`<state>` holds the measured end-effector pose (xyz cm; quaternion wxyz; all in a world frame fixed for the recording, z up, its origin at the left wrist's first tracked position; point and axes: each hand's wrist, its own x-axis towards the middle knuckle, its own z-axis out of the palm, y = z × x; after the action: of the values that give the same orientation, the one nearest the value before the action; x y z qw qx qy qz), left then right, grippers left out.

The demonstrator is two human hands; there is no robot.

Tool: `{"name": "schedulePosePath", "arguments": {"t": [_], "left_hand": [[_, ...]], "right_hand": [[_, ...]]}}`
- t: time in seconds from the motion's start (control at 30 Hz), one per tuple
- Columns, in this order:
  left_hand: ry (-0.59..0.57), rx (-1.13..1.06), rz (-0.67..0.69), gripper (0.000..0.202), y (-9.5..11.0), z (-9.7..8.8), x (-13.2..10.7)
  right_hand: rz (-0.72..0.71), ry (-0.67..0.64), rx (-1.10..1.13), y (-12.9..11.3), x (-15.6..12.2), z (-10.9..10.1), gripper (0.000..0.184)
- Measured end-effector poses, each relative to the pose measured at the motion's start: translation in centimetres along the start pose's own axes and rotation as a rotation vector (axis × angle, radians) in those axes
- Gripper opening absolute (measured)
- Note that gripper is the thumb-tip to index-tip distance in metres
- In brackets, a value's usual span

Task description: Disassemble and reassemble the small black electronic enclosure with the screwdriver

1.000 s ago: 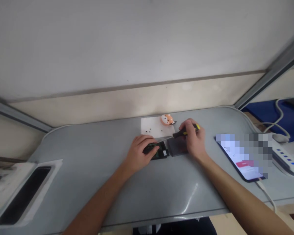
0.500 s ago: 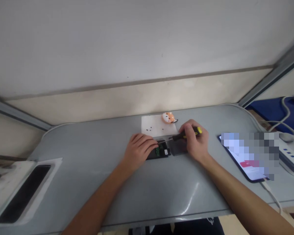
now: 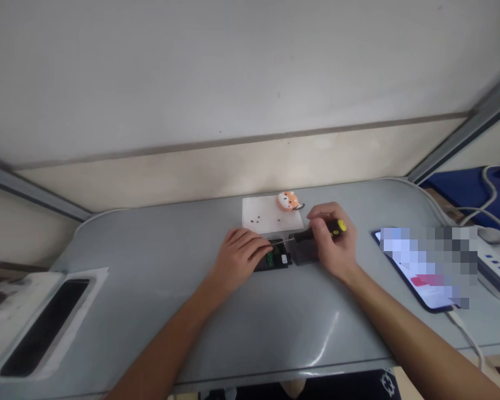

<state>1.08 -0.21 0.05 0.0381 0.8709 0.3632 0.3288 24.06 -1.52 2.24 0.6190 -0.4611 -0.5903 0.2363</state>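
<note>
A screwdriver (image 3: 336, 226) with a black and yellow handle is gripped in my right hand (image 3: 335, 247). Its thin shaft points left to the fingertips of my left hand (image 3: 239, 255), which come together at the tip over a flat black device. What those fingers pinch is hidden. Green circuit board (image 3: 270, 259) shows in the opened device (image 3: 275, 266), which lies on the grey table; the left hand covers its left part. Beside it, partly under my right hand, is a dark flat panel (image 3: 304, 253).
Behind the device, a white paper (image 3: 266, 216) holds several tiny dark screws (image 3: 257, 219) and an orange-and-white animal-face case (image 3: 289, 201). A lit phone (image 3: 420, 278) with a cable and a power strip (image 3: 498, 266) are at the right. Another dark phone (image 3: 45, 328) lies at the left.
The whole view has shifted slightly. The screwdriver handle has turned a little in my right hand, while its tip stays at my left fingertips.
</note>
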Motion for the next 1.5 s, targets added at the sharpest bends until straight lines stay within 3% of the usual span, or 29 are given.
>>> {"name": "schedulePosePath", "arguments": {"t": [0.13, 0.27, 0.43, 0.53, 0.67, 1.0, 1.5], "left_hand": [[0.016, -0.039, 0.011, 0.013, 0.23, 0.40, -0.06], [-0.036, -0.073, 0.019, 0.012, 0.14, 0.69, -0.27], [-0.202, -0.101, -0.033, 0.055, -0.06, 0.27, -0.37], [-0.296, -0.126, -0.047, 0.063, -0.07, 0.08, -0.36], [-0.336, -0.143, -0.026, 0.058, -0.10, 0.20, -0.38], [-0.311, -0.161, -0.026, 0.054, -0.22, 0.31, -0.48], [-0.319, -0.172, -0.025, 0.053, -0.12, 0.42, -0.52]], "right_hand": [[-0.123, 0.034, 0.002, -0.02, -0.20, 0.17, 0.009], [-0.149, -0.005, -0.053, 0.02, -0.42, 0.21, 0.007], [-0.105, 0.001, -0.163, -0.35, -0.27, 0.25, 0.013], [-0.057, -0.039, -0.203, -0.45, -0.12, 0.33, 0.015], [-0.028, -0.069, -0.224, -0.13, -0.08, 0.46, 0.017], [0.011, -0.100, -0.240, 0.46, -0.06, 0.47, 0.017], [-0.023, -0.194, -0.237, 0.29, -0.34, 0.35, 0.016]]}}
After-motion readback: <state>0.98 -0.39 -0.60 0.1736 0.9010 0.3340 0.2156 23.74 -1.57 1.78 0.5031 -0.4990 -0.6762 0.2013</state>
